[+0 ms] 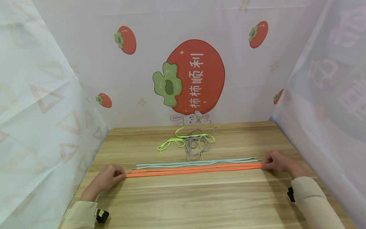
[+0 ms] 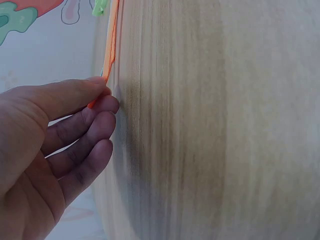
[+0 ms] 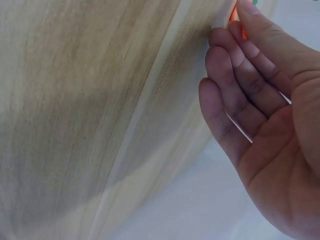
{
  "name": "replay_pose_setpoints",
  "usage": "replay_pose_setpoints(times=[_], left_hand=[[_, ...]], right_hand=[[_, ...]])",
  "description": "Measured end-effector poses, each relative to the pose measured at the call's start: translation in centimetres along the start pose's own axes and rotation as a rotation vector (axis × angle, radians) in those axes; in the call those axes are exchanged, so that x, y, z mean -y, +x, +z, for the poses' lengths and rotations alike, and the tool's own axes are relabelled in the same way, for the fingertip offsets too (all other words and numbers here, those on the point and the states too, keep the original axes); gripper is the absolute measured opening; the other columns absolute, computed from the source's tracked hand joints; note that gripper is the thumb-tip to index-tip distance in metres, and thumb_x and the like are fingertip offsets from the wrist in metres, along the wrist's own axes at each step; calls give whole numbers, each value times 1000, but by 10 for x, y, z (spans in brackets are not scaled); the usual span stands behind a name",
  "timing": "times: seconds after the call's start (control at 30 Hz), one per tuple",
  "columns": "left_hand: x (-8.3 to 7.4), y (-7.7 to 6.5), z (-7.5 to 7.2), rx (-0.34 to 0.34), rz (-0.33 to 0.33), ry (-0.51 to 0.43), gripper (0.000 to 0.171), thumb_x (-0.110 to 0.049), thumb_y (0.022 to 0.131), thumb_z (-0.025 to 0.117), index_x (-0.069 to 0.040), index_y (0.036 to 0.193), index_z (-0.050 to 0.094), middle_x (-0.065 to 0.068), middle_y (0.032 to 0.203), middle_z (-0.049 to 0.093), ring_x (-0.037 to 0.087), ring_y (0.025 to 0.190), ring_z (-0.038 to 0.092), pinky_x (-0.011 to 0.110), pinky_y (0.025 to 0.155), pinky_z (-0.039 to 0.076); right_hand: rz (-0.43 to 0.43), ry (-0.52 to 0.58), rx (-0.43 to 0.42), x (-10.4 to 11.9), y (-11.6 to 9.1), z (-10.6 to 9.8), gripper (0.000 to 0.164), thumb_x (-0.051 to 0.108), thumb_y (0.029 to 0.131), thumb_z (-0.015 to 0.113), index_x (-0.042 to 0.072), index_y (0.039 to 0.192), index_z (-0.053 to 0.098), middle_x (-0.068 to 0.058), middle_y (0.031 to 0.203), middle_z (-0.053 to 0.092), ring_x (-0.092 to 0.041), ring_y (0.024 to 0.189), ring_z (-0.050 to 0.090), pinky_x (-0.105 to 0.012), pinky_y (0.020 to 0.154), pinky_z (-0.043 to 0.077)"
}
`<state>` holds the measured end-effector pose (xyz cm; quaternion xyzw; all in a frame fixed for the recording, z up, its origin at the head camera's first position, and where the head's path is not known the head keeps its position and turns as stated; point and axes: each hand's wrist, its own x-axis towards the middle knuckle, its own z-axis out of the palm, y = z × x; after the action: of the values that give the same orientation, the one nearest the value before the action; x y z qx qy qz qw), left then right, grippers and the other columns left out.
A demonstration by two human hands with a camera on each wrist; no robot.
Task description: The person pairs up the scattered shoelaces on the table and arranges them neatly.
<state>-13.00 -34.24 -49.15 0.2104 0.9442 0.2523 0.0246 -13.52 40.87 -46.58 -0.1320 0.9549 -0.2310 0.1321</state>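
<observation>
An orange shoelace (image 1: 194, 172) stretches nearly straight across the table in two side-by-side strands. My left hand (image 1: 110, 176) pinches its left end between thumb and forefinger, and a bit of orange pokes out below the fingertips in the left wrist view. At the other end, my right hand (image 1: 278, 162) pinches the orange lace between thumb and fingers. Just behind it lies a light blue shoelace (image 1: 197, 163), also laid lengthwise in two strands. In the right wrist view, only a small piece of orange shows at the fingertips; the rest is out of frame.
Toward the back of the wooden table (image 1: 183, 203) lie a loosely tangled grey shoelace (image 1: 194, 148) and a yellow-green shoelace (image 1: 171, 141), partly overlapping. Printed cloth walls (image 1: 240, 105) enclose the table at the back and both sides.
</observation>
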Motion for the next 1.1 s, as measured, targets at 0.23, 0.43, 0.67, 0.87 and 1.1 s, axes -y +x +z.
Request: replay_pose_setpoints(times=[0.23,0.43,0.67,0.87,1.1], left_hand=[[-1,0,2,-20,-48,-8,12,-16,96,78,-18,85,77,-10,77,70,-4,68,55,22,63,48],[-1,3,4,-19,-84,8,13,-16,96,78,-21,85,77,-12,77,69,-4,69,56,22,65,49],[-2,6,6,-18,-97,20,10,-18,96,78,-20,86,78,-12,80,72,-4,71,58,23,66,51],[-4,9,9,-24,-85,20,11,-20,96,79,-19,86,77,-11,79,71,-3,70,58,22,65,50],[-5,10,10,-25,-87,8,12,-20,95,80,-20,84,76,-10,76,70,-3,68,56,22,64,49]], right_hand=[[43,-7,20,1,3,0,25,25,91,84,12,74,72,7,70,61,-5,65,48,-22,60,41],[51,-9,16,3,3,0,28,24,92,83,11,72,68,7,69,58,-8,65,47,-24,59,39],[67,30,34,1,6,1,33,22,91,82,14,68,60,8,65,49,-8,62,45,-23,58,37],[58,53,51,-3,7,3,37,20,92,81,16,65,55,9,64,46,-8,61,43,-22,57,35],[71,58,54,-3,8,0,39,22,91,82,16,66,53,9,64,45,-7,61,43,-22,57,35]])
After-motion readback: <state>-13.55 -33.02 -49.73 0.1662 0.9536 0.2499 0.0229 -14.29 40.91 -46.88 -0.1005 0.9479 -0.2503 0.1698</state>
